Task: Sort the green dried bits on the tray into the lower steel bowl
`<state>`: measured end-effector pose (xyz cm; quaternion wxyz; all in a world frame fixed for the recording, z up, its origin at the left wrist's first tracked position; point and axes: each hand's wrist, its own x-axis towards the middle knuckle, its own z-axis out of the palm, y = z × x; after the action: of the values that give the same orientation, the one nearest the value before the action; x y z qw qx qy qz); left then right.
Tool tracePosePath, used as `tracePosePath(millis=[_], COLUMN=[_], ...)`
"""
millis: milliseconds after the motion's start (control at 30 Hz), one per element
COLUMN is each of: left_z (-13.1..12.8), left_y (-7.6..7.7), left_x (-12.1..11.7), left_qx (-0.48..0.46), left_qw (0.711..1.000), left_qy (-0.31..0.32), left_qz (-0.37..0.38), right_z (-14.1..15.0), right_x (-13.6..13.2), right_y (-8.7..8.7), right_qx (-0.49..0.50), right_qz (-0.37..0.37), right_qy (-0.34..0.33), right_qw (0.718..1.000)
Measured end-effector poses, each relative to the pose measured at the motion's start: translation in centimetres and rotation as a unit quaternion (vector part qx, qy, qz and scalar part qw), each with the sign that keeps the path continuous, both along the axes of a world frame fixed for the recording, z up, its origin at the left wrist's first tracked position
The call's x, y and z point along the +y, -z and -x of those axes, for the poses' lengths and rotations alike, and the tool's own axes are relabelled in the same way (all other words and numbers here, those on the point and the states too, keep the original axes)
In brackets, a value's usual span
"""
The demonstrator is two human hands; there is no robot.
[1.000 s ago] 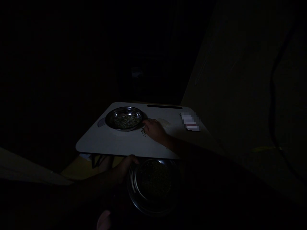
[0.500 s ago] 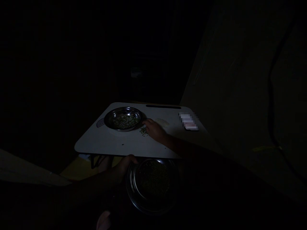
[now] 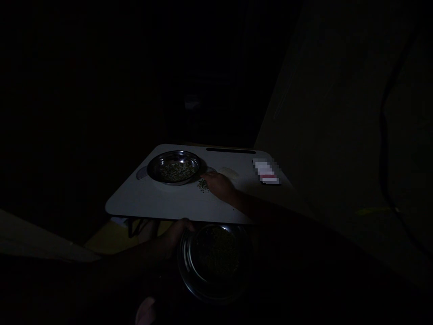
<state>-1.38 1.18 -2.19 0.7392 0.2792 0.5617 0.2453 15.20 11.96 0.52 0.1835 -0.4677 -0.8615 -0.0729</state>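
In the head view, my left hand (image 3: 177, 231) grips the left rim of a steel bowl (image 3: 191, 271) below the table's front edge. Small greenish grains or seeds (image 3: 221, 250) lie inside it, dim in the dark. My right hand (image 3: 219, 185) rests low over the white table, its fingers drawn together beside a small scatter of seeds (image 3: 203, 185). Whatever those fingertips hold is too dark to make out. Just left of them stands a second steel bowl (image 3: 174, 181), with paler mixed seeds (image 3: 178, 171) spread over its bottom.
The white folding table (image 3: 145, 203) has rounded corners and a dark slot (image 3: 230, 150) along its far edge. A pale patch of fine bits (image 3: 228, 172) lies beyond my right hand. A phone-like object (image 3: 266, 171) with a blurred screen lies at the right. The surroundings are very dark.
My right hand's fingers have shifted slightly down toward the scattered seeds. A dark speck at the table's front is gone. My left hand and both bowls have stayed put.
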Motion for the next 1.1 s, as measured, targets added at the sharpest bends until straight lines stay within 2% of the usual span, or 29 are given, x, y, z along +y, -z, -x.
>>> tracePosePath(millis=[267,500,733,833,967,1100], left_z=[0.0,-0.2,-0.3,-0.3,0.0,0.0], left_y=[-0.2,-0.6,-0.9,-0.6,0.0,-0.3], left_x=[0.1,0.0,0.0,0.0,0.0,-0.2], left_qx=[-0.011,0.015,0.017,0.018,-0.01,0.025], left_qw=[0.999,1.0,1.0,1.0,1.0,0.999], left_qy=[0.028,0.009,0.014,0.007,0.014,0.006], left_qz=[0.01,-0.001,-0.007,-0.01,-0.018,-0.02], right_z=[-0.4,-0.5,-1.9,-2.6,-2.9,-2.5], right_x=[-0.1,0.2,1.7,2.9,4.5,5.8], right_y=[-0.3,-0.6,-1.7,-2.0,-2.2,-2.4], right_qx=[0.054,0.144,0.267,0.309,0.308,0.27], right_qz=[0.012,0.046,0.09,0.103,0.141,0.138], right_qy=[-0.043,-0.071,-0.013,0.007,0.066,0.107], right_qw=[0.998,0.986,0.959,0.945,0.939,0.947])
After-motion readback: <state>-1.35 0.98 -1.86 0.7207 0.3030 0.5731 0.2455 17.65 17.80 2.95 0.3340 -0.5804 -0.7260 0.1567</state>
